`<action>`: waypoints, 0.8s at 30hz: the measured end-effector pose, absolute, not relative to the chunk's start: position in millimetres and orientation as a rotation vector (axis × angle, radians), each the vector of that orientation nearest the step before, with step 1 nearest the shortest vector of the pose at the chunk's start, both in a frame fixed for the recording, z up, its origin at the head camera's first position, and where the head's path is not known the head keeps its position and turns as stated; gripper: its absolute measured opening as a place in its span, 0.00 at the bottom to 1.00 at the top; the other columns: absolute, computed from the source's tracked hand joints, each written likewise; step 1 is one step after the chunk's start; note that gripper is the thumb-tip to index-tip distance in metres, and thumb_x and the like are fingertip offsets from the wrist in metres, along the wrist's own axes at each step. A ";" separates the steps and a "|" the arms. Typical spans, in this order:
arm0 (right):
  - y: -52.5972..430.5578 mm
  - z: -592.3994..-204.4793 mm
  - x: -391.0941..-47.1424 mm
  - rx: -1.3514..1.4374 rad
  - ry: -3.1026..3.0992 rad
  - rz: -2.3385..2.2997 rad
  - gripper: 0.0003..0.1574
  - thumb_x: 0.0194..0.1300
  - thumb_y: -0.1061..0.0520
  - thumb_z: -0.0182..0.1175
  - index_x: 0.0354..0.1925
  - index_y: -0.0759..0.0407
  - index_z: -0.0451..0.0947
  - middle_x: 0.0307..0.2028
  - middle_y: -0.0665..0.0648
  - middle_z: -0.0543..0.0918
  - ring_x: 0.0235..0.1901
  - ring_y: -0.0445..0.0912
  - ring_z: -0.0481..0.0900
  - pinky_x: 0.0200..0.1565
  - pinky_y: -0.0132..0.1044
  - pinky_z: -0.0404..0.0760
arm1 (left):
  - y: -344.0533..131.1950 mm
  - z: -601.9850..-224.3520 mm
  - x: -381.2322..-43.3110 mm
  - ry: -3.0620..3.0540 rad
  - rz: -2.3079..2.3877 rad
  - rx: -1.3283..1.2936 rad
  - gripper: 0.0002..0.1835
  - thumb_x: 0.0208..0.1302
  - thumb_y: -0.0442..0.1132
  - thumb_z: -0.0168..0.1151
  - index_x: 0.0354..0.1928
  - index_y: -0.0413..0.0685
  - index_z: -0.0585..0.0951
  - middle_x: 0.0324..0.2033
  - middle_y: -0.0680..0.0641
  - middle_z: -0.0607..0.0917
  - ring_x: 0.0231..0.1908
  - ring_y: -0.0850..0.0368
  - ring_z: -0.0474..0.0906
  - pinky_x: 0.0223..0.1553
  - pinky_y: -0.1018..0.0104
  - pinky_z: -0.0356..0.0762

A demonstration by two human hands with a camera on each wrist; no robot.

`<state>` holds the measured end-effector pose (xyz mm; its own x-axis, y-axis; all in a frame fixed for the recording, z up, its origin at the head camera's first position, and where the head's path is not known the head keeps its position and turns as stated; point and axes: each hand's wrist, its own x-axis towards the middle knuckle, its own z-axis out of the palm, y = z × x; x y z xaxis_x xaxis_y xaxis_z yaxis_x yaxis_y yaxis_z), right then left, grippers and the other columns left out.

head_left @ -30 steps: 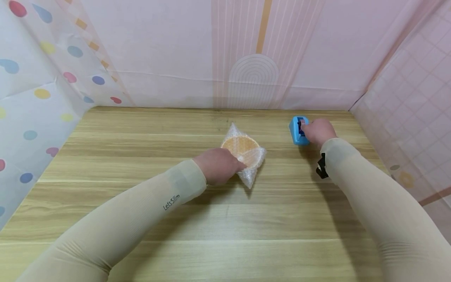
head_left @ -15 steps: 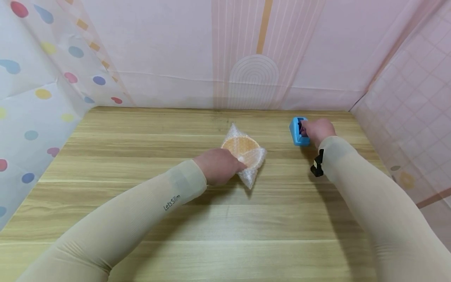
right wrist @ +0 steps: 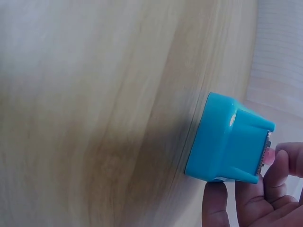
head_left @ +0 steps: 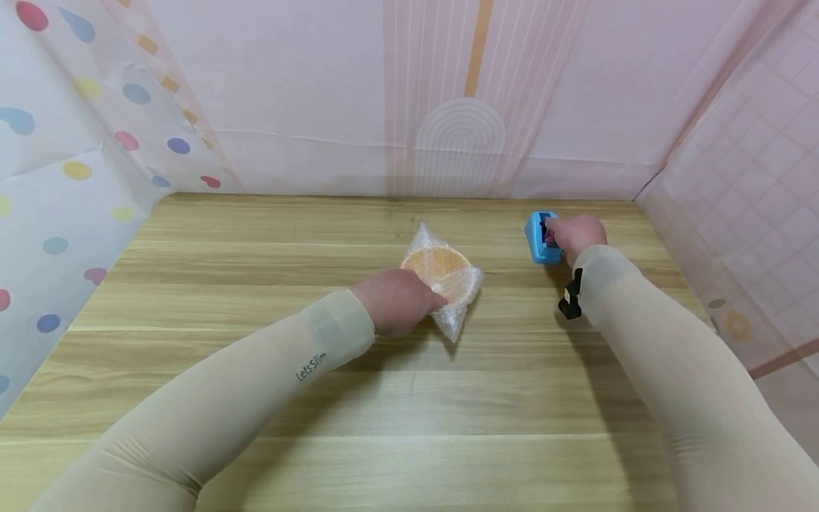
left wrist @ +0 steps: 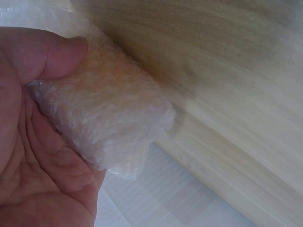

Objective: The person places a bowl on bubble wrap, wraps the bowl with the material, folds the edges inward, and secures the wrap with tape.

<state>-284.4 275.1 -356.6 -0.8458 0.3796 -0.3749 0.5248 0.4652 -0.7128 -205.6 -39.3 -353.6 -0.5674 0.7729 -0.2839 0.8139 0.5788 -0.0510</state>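
The left hand (head_left: 397, 302) is gripping the near edge of a bubble-wrapped orange disc (head_left: 441, 274), thumb curled over the wrap, apparently pinning the bundle flat so it cannot slide on the counter (head_left: 256, 398). The bundle is lying at the counter's centre. At about two o'clock from it, near the far right corner, the right hand (head_left: 576, 238) is closing its fingertips (right wrist: 246, 189) round a small blue tape dispenser (head_left: 537, 238); whether it is lifting or merely steadying it is hard to tell.
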 end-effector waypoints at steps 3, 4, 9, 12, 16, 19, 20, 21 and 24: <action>274.5 -356.6 -283.5 0.800 2.541 -1.346 0.28 0.79 0.44 0.55 0.57 0.66 0.81 0.27 0.45 0.83 0.56 0.50 0.77 0.72 0.47 0.73 | -39.3 -353.4 -205.6 2.578 -0.254 1.304 0.16 0.72 0.30 0.60 0.53 0.59 0.83 0.30 0.49 0.87 0.33 0.50 0.81 0.44 0.53 0.86; 274.8 -356.8 -283.4 0.802 2.538 -1.353 0.26 0.79 0.44 0.55 0.55 0.65 0.82 0.26 0.45 0.82 0.55 0.50 0.77 0.71 0.47 0.74 | -39.3 -353.4 -205.6 2.578 -0.254 1.298 0.16 0.72 0.30 0.59 0.53 0.59 0.83 0.30 0.49 0.87 0.33 0.50 0.81 0.44 0.53 0.86; 277.4 -355.1 -282.9 0.750 2.565 -1.300 0.18 0.78 0.47 0.54 0.43 0.61 0.81 0.27 0.46 0.82 0.50 0.49 0.77 0.62 0.43 0.75 | -39.1 -353.2 -205.0 2.574 -0.250 1.287 0.16 0.74 0.31 0.59 0.54 0.60 0.84 0.32 0.49 0.88 0.35 0.50 0.82 0.45 0.53 0.86; 279.7 -351.9 -283.0 0.686 2.622 -1.184 0.20 0.78 0.47 0.53 0.37 0.59 0.82 0.27 0.47 0.83 0.46 0.49 0.77 0.53 0.40 0.74 | -39.2 -353.2 -205.3 2.576 -0.254 1.297 0.15 0.73 0.31 0.59 0.53 0.59 0.84 0.31 0.49 0.87 0.34 0.50 0.82 0.45 0.54 0.86; 282.4 -347.0 -283.5 0.628 2.658 -1.088 0.25 0.79 0.45 0.50 0.36 0.59 0.84 0.27 0.45 0.84 0.45 0.49 0.75 0.47 0.39 0.71 | -39.4 -352.6 -205.3 2.580 -0.248 1.308 0.14 0.72 0.30 0.59 0.51 0.58 0.83 0.28 0.50 0.85 0.31 0.51 0.79 0.42 0.55 0.85; 282.0 -344.7 -283.8 0.634 2.608 -1.150 0.23 0.80 0.45 0.50 0.42 0.61 0.84 0.29 0.46 0.86 0.51 0.51 0.75 0.55 0.42 0.72 | -39.5 -351.8 -204.8 2.582 -0.243 1.310 0.14 0.72 0.30 0.60 0.50 0.57 0.83 0.27 0.50 0.85 0.31 0.51 0.79 0.41 0.55 0.85; 281.9 -344.2 -283.8 0.638 2.592 -1.166 0.23 0.80 0.46 0.50 0.45 0.61 0.84 0.32 0.47 0.87 0.53 0.51 0.74 0.58 0.44 0.72 | -39.5 -352.0 -204.8 2.583 -0.241 1.309 0.14 0.72 0.30 0.60 0.50 0.57 0.83 0.28 0.50 0.85 0.31 0.51 0.79 0.41 0.55 0.85; 282.2 -343.8 -283.8 0.636 2.588 -1.165 0.24 0.80 0.46 0.50 0.47 0.62 0.84 0.35 0.48 0.88 0.55 0.52 0.74 0.60 0.44 0.72 | -39.5 -352.0 -204.8 2.584 -0.241 1.309 0.13 0.72 0.30 0.59 0.50 0.57 0.83 0.28 0.50 0.85 0.31 0.51 0.79 0.41 0.55 0.85; 282.0 -342.6 -282.7 0.604 2.601 -1.130 0.24 0.80 0.46 0.50 0.51 0.62 0.83 0.43 0.53 0.88 0.54 0.51 0.74 0.57 0.43 0.72 | -39.2 -352.2 -204.8 2.585 -0.243 1.311 0.13 0.73 0.30 0.59 0.50 0.58 0.83 0.28 0.50 0.86 0.32 0.51 0.79 0.41 0.55 0.85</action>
<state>-282.7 282.0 -342.6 -0.8853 0.2748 -0.3750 0.4616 0.6153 -0.6389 -204.8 -39.2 -352.2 -0.5722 0.7712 -0.2791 0.8096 0.5854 -0.0426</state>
